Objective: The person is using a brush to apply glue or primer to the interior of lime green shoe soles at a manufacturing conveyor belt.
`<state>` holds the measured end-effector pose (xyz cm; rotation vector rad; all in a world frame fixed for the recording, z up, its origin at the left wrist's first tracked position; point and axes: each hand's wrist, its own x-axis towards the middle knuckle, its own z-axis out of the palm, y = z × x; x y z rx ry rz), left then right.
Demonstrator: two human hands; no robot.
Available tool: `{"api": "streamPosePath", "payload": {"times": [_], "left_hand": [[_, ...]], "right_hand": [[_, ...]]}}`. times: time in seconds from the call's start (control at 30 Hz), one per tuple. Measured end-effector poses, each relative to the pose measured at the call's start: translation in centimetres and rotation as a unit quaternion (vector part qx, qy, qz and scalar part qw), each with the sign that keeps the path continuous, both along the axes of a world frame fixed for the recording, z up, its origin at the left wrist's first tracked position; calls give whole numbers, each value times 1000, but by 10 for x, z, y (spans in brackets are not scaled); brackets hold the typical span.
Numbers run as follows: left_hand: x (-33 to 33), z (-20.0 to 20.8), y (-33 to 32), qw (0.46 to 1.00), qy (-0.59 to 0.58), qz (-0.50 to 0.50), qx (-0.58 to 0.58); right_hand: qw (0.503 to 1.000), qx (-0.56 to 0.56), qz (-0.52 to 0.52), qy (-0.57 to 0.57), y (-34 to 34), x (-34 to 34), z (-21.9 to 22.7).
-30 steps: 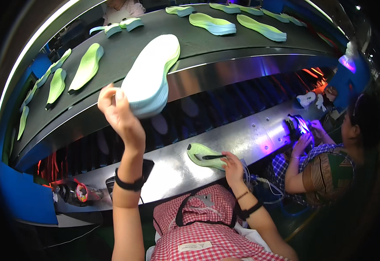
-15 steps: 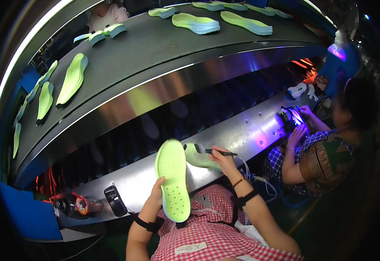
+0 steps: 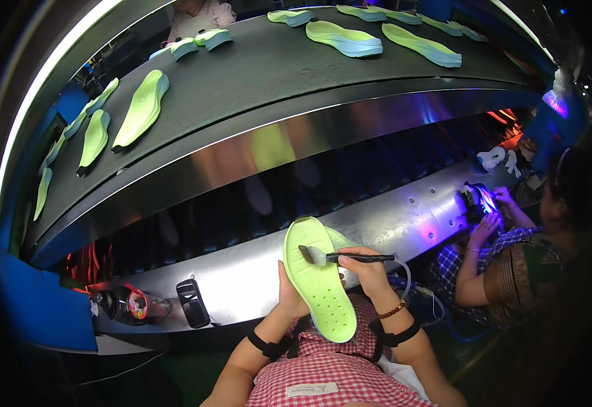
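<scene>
My left hand (image 3: 290, 293) is closed on the left edge of a lime-green shoe sole (image 3: 326, 283), which is tilted up with its inner face showing. Shallow grooves cross its upper part, and small holes dot its lower part. My right hand (image 3: 369, 271) grips a black-handled brush (image 3: 353, 258) with a thin pale tube (image 3: 408, 275) at its rear end. The bristles lie over the sole's upper part and seem to touch it. Another pale green sole (image 3: 337, 237) shows behind the held one, mostly hidden by it.
A dark conveyor belt (image 3: 242, 88) carries several green and blue soles beyond the metal ledge (image 3: 235, 271). At left on the ledge are a black case (image 3: 193, 302) and a bottle (image 3: 116, 303). A co-worker (image 3: 513, 271) sits at right, hands on a purple-lit object (image 3: 482, 202).
My right hand has brought the brush from the sole on the ledge onto the held sole. The held sole appears further right, as the whole view has also shifted.
</scene>
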<state>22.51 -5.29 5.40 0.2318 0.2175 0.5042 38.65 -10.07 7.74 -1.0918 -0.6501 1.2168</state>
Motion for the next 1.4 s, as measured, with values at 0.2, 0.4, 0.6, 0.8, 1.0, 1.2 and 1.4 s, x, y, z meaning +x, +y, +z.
{"api": "streamPosePath", "payload": {"times": [0.2,0.4,0.6,0.8,1.0,1.2,1.4], "left_hand": [[7,1,1,999,21,28,-5],[7,-11,1,993,39,105,-44],[0,-19,29,978,96,183,7],[-25,-13,33,986,76,139,52],[-3,16,13,996,-25,89,9],[-4,24,19,984,7,163,64],[-20,24,25,960,67,255,90]], "right_hand": [[1000,-28,-13,0,21,2,-2],[998,-11,-22,-50,40,-10,9],[850,210,75,-478,9,-26,21],[871,189,243,-384,-30,-3,37],[928,144,75,-336,8,-10,65],[947,156,145,-241,-5,-13,71],[882,244,261,-306,-15,-13,83]]}}
